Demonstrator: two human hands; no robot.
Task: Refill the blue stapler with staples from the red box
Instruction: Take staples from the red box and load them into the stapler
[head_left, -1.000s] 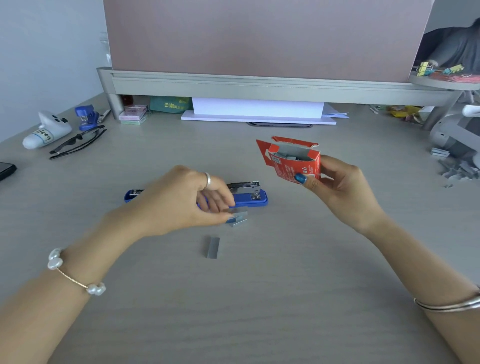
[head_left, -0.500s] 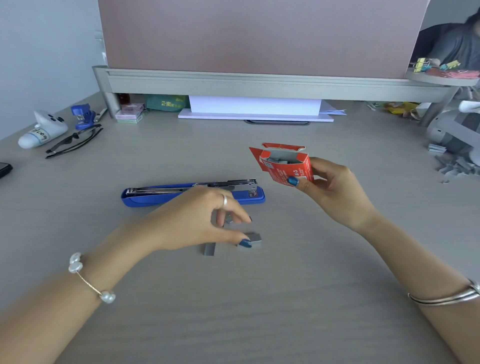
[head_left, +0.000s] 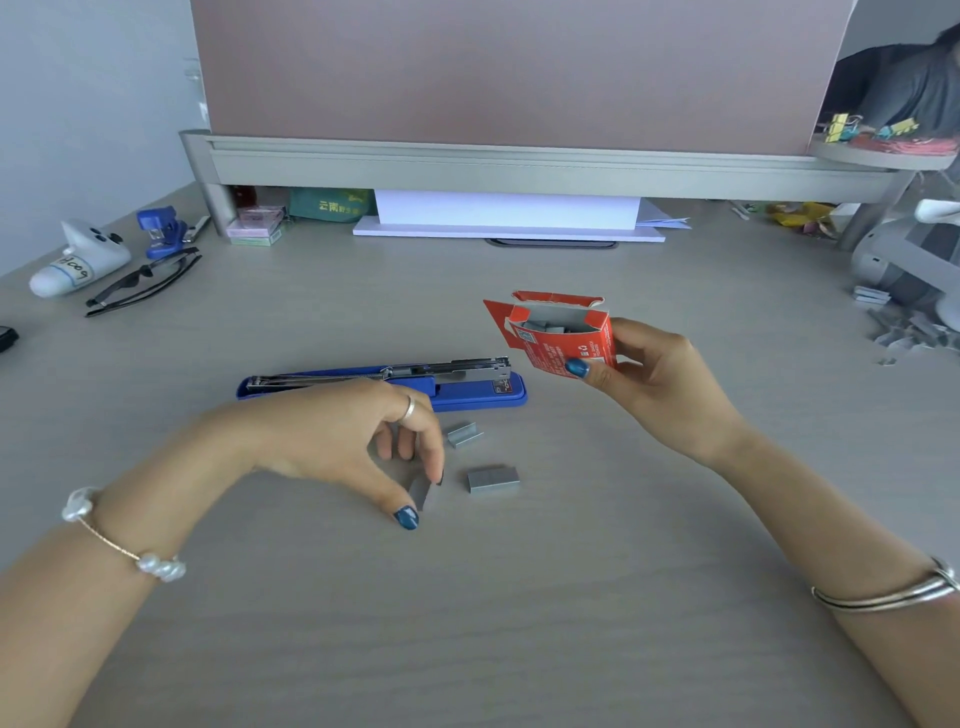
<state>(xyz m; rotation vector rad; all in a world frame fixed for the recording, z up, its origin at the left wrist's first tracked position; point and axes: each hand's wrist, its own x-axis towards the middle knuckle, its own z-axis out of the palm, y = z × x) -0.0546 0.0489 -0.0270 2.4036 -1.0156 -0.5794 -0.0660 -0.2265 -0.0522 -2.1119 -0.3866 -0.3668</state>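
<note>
The blue stapler (head_left: 382, 384) lies flat on the desk (head_left: 519, 623), swung fully open so that its metal staple channel faces up. Whether the channel already holds staples cannot be told from this view.

The right hand (head_left: 660, 384) holds the red box (head_left: 563, 338) off the desk, just right of the stapler's front end, pinched between thumb and fingers. The box flaps stand open and grey staples show inside.

Three staple strips lie on the desk in front of the stapler: one strip (head_left: 462, 434) just beside the blue base, a second strip (head_left: 492, 479) nearer the person, and a third strip (head_left: 420, 492) at the left hand (head_left: 332, 441). The left thumb and forefinger close around this third strip; it appears pinched but rests on or barely above the desk, so a firm grasp cannot be confirmed.

Progress, as judged: the stapler is opened, the box is opened, and staples are out. Left to do: lift a strip, seat it legs-down in the channel, and shut the stapler. Two loose strips and the open box would also need tidying.
</note>
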